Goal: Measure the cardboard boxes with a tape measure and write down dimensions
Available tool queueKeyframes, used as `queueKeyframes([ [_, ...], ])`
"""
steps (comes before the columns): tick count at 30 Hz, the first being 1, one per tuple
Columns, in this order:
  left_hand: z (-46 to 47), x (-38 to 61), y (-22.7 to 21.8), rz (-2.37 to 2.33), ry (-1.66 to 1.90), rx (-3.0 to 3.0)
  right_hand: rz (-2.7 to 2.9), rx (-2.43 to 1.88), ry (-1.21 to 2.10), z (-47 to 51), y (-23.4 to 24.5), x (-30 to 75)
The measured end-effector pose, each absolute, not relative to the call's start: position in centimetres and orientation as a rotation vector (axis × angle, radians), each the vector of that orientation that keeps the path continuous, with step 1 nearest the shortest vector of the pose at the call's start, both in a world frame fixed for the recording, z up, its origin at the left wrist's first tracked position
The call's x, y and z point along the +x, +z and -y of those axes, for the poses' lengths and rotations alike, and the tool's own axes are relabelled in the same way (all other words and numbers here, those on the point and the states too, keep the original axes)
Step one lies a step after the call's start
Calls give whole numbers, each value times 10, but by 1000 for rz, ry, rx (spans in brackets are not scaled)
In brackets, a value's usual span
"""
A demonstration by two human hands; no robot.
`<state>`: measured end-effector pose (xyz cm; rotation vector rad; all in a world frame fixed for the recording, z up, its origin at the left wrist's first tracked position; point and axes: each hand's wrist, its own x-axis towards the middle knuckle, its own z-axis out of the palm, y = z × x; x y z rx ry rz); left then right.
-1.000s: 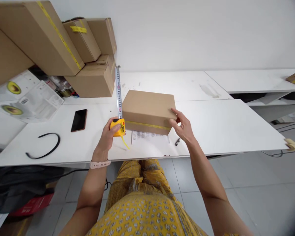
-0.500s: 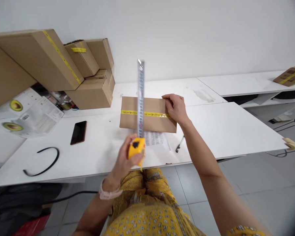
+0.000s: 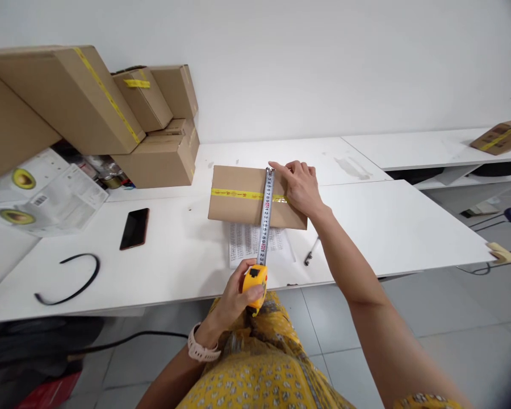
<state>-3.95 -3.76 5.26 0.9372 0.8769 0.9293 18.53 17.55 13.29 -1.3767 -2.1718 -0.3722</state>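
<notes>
My left hand (image 3: 234, 295) is wrapped round a yellow tape measure (image 3: 254, 281) near the table's front edge. Its metal blade (image 3: 266, 218) is pulled out and runs away from me across the top of a cardboard box (image 3: 238, 207) sealed with yellow tape. At the box's far edge, the index finger of my right hand (image 3: 301, 184) reaches to the blade's end. That hand's other fingers are bent over the far right part of the box, their tips partly hidden. A printed sheet (image 3: 242, 244) lies partly under the box, with a pen (image 3: 310, 253) to its right.
A phone (image 3: 134, 229) and a curved black strip (image 3: 79, 284) lie on the white table (image 3: 366, 227) to the left. Stacked cardboard boxes (image 3: 155, 165) and packaging with avocado pictures (image 3: 59, 193) stand at the back left. Another box (image 3: 500, 138) is far right.
The tape measure's blade has come down from above the box onto its top and shifted right. My left hand has moved right and nearer to me; my right index finger now reaches the blade's end.
</notes>
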Motion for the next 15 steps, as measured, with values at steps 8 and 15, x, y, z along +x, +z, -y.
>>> queueKeyframes([
  [8, 25, -39, 16, -908, 962, 1113, 2186, -1417, -369, -177, 134, 183],
  [15, 24, -38, 15, -899, 942, 1087, 2161, -1357, -342, -180, 130, 184],
])
